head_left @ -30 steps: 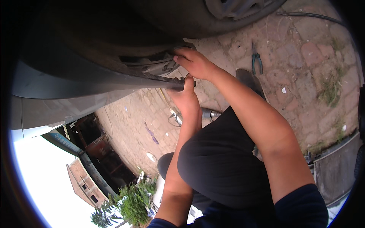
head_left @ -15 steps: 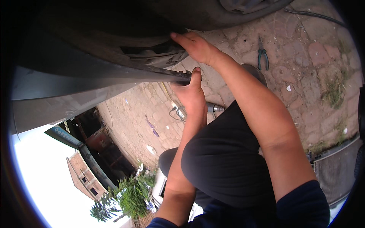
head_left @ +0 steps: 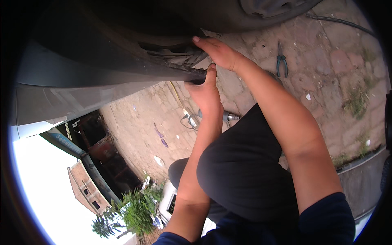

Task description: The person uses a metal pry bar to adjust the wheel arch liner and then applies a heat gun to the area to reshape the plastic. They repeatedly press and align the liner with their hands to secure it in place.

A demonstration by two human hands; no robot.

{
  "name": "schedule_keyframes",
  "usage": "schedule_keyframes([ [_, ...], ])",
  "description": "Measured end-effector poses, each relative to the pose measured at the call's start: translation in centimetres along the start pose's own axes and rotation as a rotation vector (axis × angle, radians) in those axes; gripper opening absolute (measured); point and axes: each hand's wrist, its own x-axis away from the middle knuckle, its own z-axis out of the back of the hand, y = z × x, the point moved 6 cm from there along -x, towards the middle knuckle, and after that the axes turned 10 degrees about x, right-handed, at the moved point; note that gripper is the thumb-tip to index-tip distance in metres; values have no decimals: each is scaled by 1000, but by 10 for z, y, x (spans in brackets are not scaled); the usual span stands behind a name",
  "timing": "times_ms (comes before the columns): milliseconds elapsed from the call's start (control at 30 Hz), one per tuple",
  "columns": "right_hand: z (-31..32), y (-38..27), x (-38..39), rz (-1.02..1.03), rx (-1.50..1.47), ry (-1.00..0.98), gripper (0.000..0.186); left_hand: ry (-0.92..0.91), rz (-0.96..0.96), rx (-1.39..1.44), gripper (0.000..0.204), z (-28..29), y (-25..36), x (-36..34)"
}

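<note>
A grey car bumper [head_left: 90, 96] spreads across the upper left, its narrow dark end reaching toward the middle. My left hand [head_left: 205, 93] is closed on that end, the thumb over the upper face and the fingers hidden behind it. Just above, a black wheel-arch liner [head_left: 175, 51] with slots curves below the tyre [head_left: 228, 24]. My right hand [head_left: 218, 53] lies against the liner's edge, thumb on its face; its other fingers are mostly out of sight behind it. The two hands are close together.
Pliers with dark green handles [head_left: 281, 65] lie on the brick paving at upper right. Behind my left wrist are a heat-gun-like tool [head_left: 232, 116] and a white power strip [head_left: 191, 118]. A dark hose [head_left: 343, 21] runs at upper right; my bent knee [head_left: 241, 167] is below.
My left hand has moved up with the bumper end, closer to my right hand. My right hand has shifted slightly right along with the liner's edge. The whole view has tilted a little.
</note>
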Motion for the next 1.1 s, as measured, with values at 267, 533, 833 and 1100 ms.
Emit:
schedule_keyframes([
  [267, 22, 19, 61, -7, 122, 200, 70, -82, 90, -185, 105, 25, -4, 10],
  [533, 53, 63, 220, -379, 69, 286, 65, -45, 293, -173, 90, 122, -72, 83],
  [833, 53, -27, 296, -406, 212, 384, 68, -5, 602, 270, 67, 188, -141, 186],
  [1100, 2, -209, 265, -21, 452, 329, 57, 107, 288, 507, 60, 213, -45, 177],
])
